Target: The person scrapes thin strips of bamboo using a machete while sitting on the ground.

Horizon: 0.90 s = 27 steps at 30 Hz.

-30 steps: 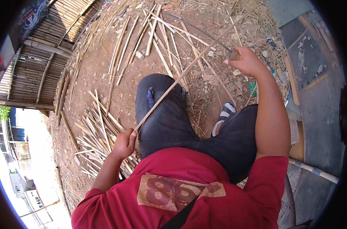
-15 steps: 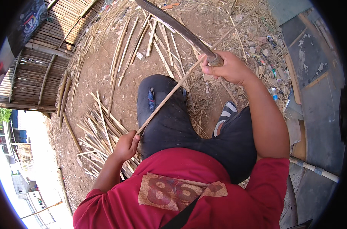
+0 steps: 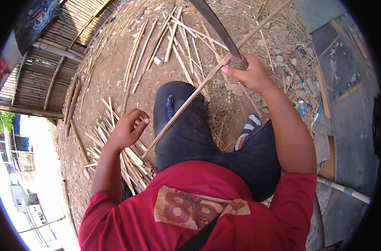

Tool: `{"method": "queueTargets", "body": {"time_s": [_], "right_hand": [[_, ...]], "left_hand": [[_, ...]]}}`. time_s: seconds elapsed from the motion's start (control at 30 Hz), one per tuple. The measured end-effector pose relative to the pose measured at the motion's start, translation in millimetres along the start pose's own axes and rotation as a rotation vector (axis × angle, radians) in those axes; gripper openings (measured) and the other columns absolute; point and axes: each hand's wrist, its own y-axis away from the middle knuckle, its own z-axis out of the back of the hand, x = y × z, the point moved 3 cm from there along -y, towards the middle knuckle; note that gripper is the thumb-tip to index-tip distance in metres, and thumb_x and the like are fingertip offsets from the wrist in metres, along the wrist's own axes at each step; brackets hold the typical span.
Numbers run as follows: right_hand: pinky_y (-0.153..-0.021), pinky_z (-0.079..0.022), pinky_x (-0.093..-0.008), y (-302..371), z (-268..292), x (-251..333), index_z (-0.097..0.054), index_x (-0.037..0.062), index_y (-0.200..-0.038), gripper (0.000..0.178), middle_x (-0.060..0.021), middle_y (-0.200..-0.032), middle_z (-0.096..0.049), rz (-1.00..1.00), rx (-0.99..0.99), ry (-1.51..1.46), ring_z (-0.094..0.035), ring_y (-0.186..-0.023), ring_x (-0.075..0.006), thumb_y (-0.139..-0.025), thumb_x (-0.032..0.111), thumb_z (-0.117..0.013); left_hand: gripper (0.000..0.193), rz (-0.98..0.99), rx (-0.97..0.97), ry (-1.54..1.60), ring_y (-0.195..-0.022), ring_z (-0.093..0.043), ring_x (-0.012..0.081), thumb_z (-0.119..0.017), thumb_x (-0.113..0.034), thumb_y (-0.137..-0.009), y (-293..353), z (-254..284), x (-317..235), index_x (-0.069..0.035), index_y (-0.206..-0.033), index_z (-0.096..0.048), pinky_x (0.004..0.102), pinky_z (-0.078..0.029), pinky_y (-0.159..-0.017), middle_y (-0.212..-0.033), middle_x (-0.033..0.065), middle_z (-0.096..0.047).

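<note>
My right hand (image 3: 252, 74) is closed round the handle of a long machete (image 3: 217, 26) with a dark, slightly curved blade pointing up and away to the left. The same hand pinches a long, thin bamboo strip (image 3: 183, 108). The strip slants from beyond that hand, across my left thigh, to its near end beside my belly. My left hand (image 3: 131, 127) is off the strip, its fingers loosely curled and apart, with nothing in them. It hovers above a pile of split bamboo strips (image 3: 132, 161) on the ground to my left.
More bamboo strips (image 3: 169, 39) lie scattered on the dirt ahead. A bamboo slat wall (image 3: 35, 79) stands at the left. Dark panels (image 3: 349, 121) line the right side, with rubble and a small bottle (image 3: 302, 106) beside them. My sandalled foot (image 3: 250, 127) rests on the ground.
My left hand has let go of the bamboo strip's near end and moved up and away to the left. My right hand still holds machete and strip, shifted slightly.
</note>
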Motion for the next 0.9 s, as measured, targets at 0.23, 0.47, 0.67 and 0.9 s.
{"method": "queueTargets", "body": {"time_s": [0.23,0.47,0.67,0.9], "right_hand": [[-0.058,-0.042,-0.0252,4,2,2,-0.069,0.0076,-0.105,0.024,0.0043,-0.077,-0.06,0.013,-0.03,0.024,-0.053,-0.064,-0.0056,-0.088,0.021,-0.081],[-0.071,-0.051,-0.0286,6,11,4,-0.071,0.0076,-0.105,0.029,-0.001,-0.092,-0.07,-0.048,-0.005,0.009,-0.064,-0.079,-0.0098,-0.086,0.026,-0.082],[-0.071,-0.052,-0.0285,7,12,8,-0.072,0.0077,-0.104,0.027,-0.0006,-0.092,-0.07,-0.008,-0.001,0.027,-0.064,-0.079,-0.0094,-0.086,0.025,-0.081],[-0.077,-0.052,-0.0294,6,13,11,-0.072,0.0082,-0.103,0.027,-0.0017,-0.094,-0.071,-0.003,-0.015,0.057,-0.066,-0.086,-0.0111,-0.086,0.026,-0.082]], "left_hand": [[0.035,-0.322,-0.176,-0.188,-0.107,-0.064,0.0321,-0.081,-0.018,-0.081,-63,-6,-32,-0.004,-0.109,-0.064,0.0423,-0.052,-0.091,-0.115,0.0132,-0.062],[0.042,-0.312,-0.192,-0.155,-0.111,-0.063,0.0366,-0.079,-0.02,-0.073,-77,-8,-39,-0.008,-0.111,-0.065,0.0428,-0.052,-0.094,-0.12,0.0144,-0.06],[0.046,-0.32,-0.185,-0.087,-0.114,-0.062,0.0346,-0.087,-0.023,-0.072,-78,-1,-44,-0.007,-0.11,-0.065,0.0427,-0.05,-0.097,-0.119,0.0156,-0.06],[0.034,-0.324,-0.344,-0.119,-0.109,-0.062,0.0271,-0.085,-0.02,-0.079,-84,-11,-31,-0.007,-0.103,-0.067,0.0371,-0.051,-0.088,-0.118,0.0119,-0.063]]}}
